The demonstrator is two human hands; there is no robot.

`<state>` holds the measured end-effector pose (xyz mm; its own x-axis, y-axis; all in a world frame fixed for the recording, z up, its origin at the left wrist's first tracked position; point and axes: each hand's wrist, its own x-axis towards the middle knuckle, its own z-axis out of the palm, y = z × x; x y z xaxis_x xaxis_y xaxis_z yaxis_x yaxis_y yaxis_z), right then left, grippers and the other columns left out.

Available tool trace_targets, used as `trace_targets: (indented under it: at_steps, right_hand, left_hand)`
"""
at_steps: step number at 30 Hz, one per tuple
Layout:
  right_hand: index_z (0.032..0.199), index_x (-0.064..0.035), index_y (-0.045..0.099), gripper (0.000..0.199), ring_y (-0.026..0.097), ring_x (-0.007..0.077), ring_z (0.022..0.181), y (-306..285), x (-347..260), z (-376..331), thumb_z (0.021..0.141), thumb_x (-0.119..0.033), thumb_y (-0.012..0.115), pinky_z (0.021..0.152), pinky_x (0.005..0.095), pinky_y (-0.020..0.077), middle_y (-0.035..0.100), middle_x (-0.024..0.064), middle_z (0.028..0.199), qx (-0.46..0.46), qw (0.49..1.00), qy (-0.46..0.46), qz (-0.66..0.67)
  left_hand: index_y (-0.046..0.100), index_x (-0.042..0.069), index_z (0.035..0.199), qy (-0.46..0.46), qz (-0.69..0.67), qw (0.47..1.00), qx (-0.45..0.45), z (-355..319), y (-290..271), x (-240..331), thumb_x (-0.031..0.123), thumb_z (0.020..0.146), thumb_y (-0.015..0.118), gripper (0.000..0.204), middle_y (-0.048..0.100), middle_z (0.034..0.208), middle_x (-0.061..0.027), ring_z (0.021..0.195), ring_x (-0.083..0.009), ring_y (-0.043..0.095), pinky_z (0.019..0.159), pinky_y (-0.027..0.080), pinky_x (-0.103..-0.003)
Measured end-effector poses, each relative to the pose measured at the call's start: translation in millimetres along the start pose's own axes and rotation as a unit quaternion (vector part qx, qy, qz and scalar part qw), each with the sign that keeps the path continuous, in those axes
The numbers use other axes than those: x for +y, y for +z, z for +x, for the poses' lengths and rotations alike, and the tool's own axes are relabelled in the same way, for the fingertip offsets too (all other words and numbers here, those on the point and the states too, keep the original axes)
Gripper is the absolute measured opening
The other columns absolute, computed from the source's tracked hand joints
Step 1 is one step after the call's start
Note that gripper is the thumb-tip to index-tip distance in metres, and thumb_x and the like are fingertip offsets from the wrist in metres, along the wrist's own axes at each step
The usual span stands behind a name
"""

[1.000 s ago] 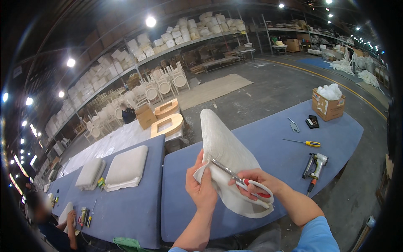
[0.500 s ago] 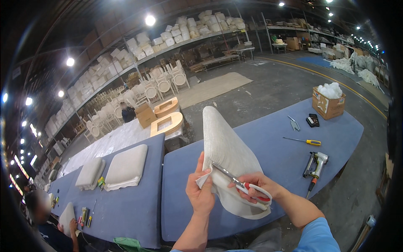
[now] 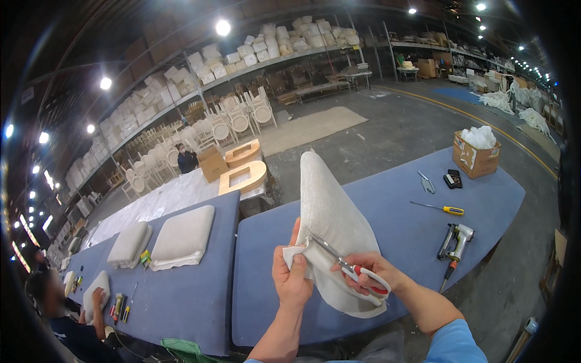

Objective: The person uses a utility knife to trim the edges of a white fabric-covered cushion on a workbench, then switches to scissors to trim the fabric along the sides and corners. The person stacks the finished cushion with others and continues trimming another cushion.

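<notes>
A seat cushion covered in light grey fabric (image 3: 336, 212) stands tilted up on the blue padded table in front of me. My left hand (image 3: 293, 272) grips its fabric edge, the thumb pressing a loose flap against the fingers. In my right hand (image 3: 370, 272) is a pair of scissors (image 3: 333, 251) with red and white handles, my fingers through the loops. The blades point up and left, their tips at the fabric edge just beside my left hand. The loose fabric hangs below the blades. The cushion's far side is hidden.
On the table (image 3: 387, 193) at right lie a staple gun (image 3: 457, 242), a yellow screwdriver (image 3: 452, 210), staple strips (image 3: 426, 183) and a small black case (image 3: 452, 179). A cardboard box of white stuffing (image 3: 475, 157) stands behind. Left, covered cushions (image 3: 181, 239) lie near a co-worker (image 3: 66, 314).
My left thumb now folds over the fabric flap and the scissors sit almost the same. The view has shifted slightly. At left, the co-worker's hand has moved up onto their cushion.
</notes>
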<state>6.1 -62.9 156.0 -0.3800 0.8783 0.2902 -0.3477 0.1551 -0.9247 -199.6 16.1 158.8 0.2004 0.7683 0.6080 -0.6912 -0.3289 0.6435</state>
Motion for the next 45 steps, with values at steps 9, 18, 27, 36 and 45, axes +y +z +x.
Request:
trace_targets:
  at_steps: [9,18,27,36,45]
  right_hand:
    - [0.142,-0.0008,0.061,0.065,0.05,0.0058,0.055,4.7,-0.8,1.8,0.097,-0.045,0.077,0.051,0.0231,0.0388,0.053,-0.005,0.07,0.009,1.0,-0.004,-0.02]
    - [0.133,0.0012,0.062,0.08,0.05,0.0072,0.054,-1.2,-11.0,6.7,0.091,-0.067,0.072,0.05,0.0232,0.0388,0.058,-0.0011,0.073,-0.03,0.999,0.01,0.011]
    - [0.132,0.0014,0.063,0.08,0.052,0.0069,0.054,-2.7,-8.9,2.8,0.091,-0.066,0.072,0.051,0.0237,0.0396,0.057,-0.001,0.072,-0.024,1.0,0.001,-0.009]
    - [0.138,-0.0019,0.064,0.056,0.05,0.004,0.056,6.3,-6.2,-4.0,0.1,-0.042,0.075,0.053,0.0222,0.04,0.054,-0.0053,0.074,0.057,0.995,-0.023,-0.075]
    - [0.136,0.0022,0.065,0.072,0.05,0.0059,0.052,0.9,-10.5,-2.8,0.094,-0.055,0.077,0.048,0.0233,0.0385,0.054,-0.0038,0.069,0.045,0.998,-0.041,-0.033]
  left_hand:
    - [0.052,0.009,0.11,0.007,-0.009,1.0,0.023,-0.3,6.2,-2.6,0.018,0.111,0.057,0.01,0.06,0.148,-0.0158,0.11,-0.0125,0.061,0.098,0.051,-0.034]
    - [0.056,0.005,0.115,0.007,0.039,0.991,0.126,29.2,21.9,11.5,0.022,0.114,0.049,0.018,0.069,0.134,-0.0194,0.106,-0.0176,0.067,0.094,0.057,-0.035]
    - [0.057,0.004,0.116,-0.006,-0.003,0.991,0.135,31.7,36.0,12.5,0.022,0.115,0.048,0.02,0.069,0.134,-0.0185,0.106,-0.0177,0.068,0.094,0.058,-0.035]
    - [0.057,0.004,0.116,-0.013,0.014,0.992,0.127,27.5,46.0,11.2,0.02,0.114,0.048,0.019,0.065,0.141,-0.0177,0.106,-0.0154,0.065,0.095,0.054,-0.035]
    - [0.059,-0.001,0.114,0.131,0.249,0.959,-0.032,13.4,26.3,-8.1,0.015,0.109,0.058,0.017,0.043,0.159,-0.0339,0.149,-0.0347,0.045,0.116,0.04,-0.04]
